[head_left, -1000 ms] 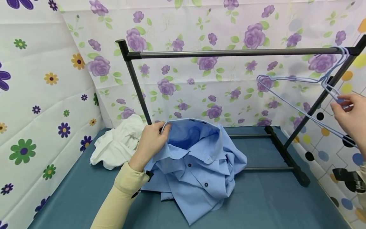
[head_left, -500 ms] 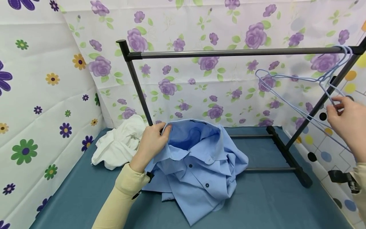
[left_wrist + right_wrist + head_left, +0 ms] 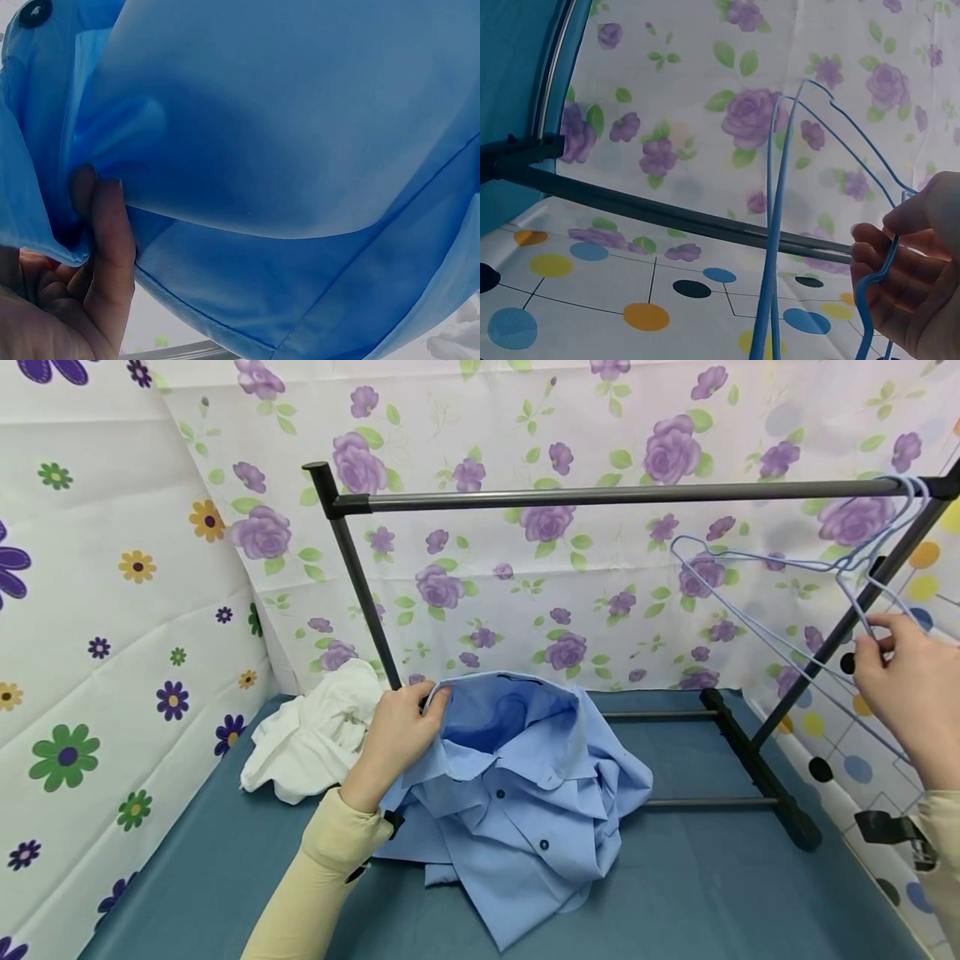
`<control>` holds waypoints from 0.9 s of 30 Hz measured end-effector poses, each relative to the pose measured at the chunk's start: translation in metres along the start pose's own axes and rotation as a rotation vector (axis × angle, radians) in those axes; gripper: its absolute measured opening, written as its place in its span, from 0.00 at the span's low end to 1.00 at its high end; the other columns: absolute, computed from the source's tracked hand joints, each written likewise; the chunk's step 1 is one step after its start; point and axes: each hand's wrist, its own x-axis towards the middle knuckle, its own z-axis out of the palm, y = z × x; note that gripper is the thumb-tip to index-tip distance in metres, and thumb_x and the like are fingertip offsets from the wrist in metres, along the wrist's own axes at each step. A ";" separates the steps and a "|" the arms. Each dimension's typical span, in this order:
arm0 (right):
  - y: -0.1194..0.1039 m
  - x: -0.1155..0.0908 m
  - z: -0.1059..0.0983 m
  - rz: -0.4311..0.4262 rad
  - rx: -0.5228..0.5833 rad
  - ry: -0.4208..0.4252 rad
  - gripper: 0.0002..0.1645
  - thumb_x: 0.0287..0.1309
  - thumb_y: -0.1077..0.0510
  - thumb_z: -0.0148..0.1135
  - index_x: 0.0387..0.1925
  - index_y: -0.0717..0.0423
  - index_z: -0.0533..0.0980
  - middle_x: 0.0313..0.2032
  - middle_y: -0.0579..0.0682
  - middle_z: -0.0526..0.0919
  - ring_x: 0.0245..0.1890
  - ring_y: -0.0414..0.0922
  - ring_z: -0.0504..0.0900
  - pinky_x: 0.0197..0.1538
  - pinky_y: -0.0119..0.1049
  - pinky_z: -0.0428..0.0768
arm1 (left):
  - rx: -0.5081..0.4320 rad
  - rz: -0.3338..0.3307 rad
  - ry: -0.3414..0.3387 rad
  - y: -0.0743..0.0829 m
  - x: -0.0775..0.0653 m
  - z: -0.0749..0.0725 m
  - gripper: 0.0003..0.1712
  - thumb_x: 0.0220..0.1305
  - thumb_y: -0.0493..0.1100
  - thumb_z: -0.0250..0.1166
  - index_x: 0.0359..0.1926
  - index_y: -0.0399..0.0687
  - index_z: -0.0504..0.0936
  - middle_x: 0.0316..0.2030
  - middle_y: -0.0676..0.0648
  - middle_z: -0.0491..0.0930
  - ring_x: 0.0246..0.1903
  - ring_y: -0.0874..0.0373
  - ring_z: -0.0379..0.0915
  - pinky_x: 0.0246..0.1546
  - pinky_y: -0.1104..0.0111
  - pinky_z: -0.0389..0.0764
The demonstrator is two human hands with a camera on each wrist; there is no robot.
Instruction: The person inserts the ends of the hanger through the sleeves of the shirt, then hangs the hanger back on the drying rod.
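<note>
Left hand (image 3: 397, 727) pinches the blue shirt (image 3: 517, 827) to its right; right hand (image 3: 911, 689) pinches a hanger (image 3: 867, 319)

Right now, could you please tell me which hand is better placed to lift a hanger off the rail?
Probably the right hand: it pinches a blue hanger hooked over the rail, whereas the left hand holds the blue shirt near its collar, away from the hanger.
</note>
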 end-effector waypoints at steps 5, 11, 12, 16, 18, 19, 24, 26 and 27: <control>0.000 -0.001 0.001 0.017 0.000 0.008 0.25 0.74 0.58 0.44 0.61 0.75 0.68 0.37 0.74 0.76 0.12 0.51 0.68 0.13 0.37 0.59 | 0.005 -0.001 -0.004 -0.001 -0.001 0.000 0.28 0.74 0.43 0.58 0.15 0.51 0.60 0.12 0.55 0.52 0.10 0.64 0.45 0.14 0.68 0.55; -0.001 -0.001 0.002 0.044 0.009 0.011 0.26 0.75 0.56 0.44 0.62 0.73 0.68 0.37 0.72 0.77 0.12 0.48 0.67 0.15 0.37 0.59 | 0.002 -0.004 -0.005 -0.002 -0.001 0.000 0.28 0.74 0.43 0.59 0.15 0.51 0.59 0.12 0.55 0.52 0.10 0.64 0.45 0.14 0.68 0.55; -0.002 -0.001 0.002 0.046 0.011 0.014 0.26 0.75 0.56 0.44 0.63 0.73 0.68 0.37 0.72 0.77 0.12 0.47 0.66 0.15 0.37 0.59 | -0.001 -0.005 -0.006 -0.002 -0.002 -0.001 0.28 0.74 0.43 0.59 0.15 0.51 0.59 0.12 0.55 0.52 0.10 0.64 0.45 0.14 0.68 0.55; -0.002 -0.002 0.001 0.050 0.016 0.033 0.26 0.75 0.55 0.43 0.62 0.73 0.69 0.35 0.72 0.77 0.12 0.43 0.64 0.14 0.36 0.58 | -0.006 -0.004 -0.010 -0.001 -0.001 0.000 0.28 0.74 0.43 0.59 0.15 0.51 0.59 0.12 0.55 0.52 0.10 0.64 0.45 0.14 0.69 0.54; -0.002 -0.002 0.000 0.053 0.018 0.043 0.27 0.76 0.55 0.43 0.62 0.74 0.69 0.33 0.71 0.76 0.11 0.43 0.63 0.13 0.36 0.57 | -0.005 -0.003 -0.009 -0.002 -0.001 0.000 0.28 0.74 0.43 0.59 0.15 0.51 0.59 0.12 0.55 0.52 0.11 0.64 0.45 0.14 0.69 0.54; -0.002 -0.002 0.000 0.053 0.017 0.051 0.27 0.76 0.55 0.43 0.61 0.74 0.69 0.31 0.70 0.76 0.11 0.43 0.62 0.13 0.36 0.57 | -0.004 -0.003 -0.007 -0.002 -0.001 0.000 0.28 0.73 0.42 0.59 0.15 0.51 0.59 0.12 0.55 0.52 0.11 0.64 0.44 0.15 0.69 0.54; -0.003 -0.002 -0.001 0.064 0.023 0.061 0.27 0.75 0.55 0.41 0.62 0.73 0.69 0.24 0.64 0.73 0.10 0.43 0.60 0.13 0.36 0.56 | -0.014 0.006 0.001 -0.002 -0.001 0.002 0.28 0.73 0.42 0.60 0.15 0.51 0.59 0.13 0.56 0.51 0.12 0.64 0.44 0.15 0.69 0.53; -0.002 -0.002 -0.001 0.071 0.028 0.056 0.27 0.75 0.55 0.41 0.62 0.73 0.68 0.24 0.64 0.73 0.11 0.44 0.60 0.13 0.36 0.56 | -0.016 0.010 0.005 -0.003 -0.001 0.002 0.28 0.72 0.42 0.60 0.15 0.51 0.58 0.13 0.56 0.50 0.12 0.64 0.44 0.16 0.69 0.53; -0.002 -0.002 -0.001 0.074 0.031 0.051 0.27 0.75 0.55 0.40 0.63 0.73 0.68 0.23 0.64 0.72 0.11 0.45 0.61 0.13 0.36 0.56 | -0.015 0.013 0.007 -0.003 -0.001 0.003 0.28 0.72 0.42 0.60 0.15 0.51 0.58 0.13 0.56 0.50 0.12 0.64 0.44 0.16 0.69 0.53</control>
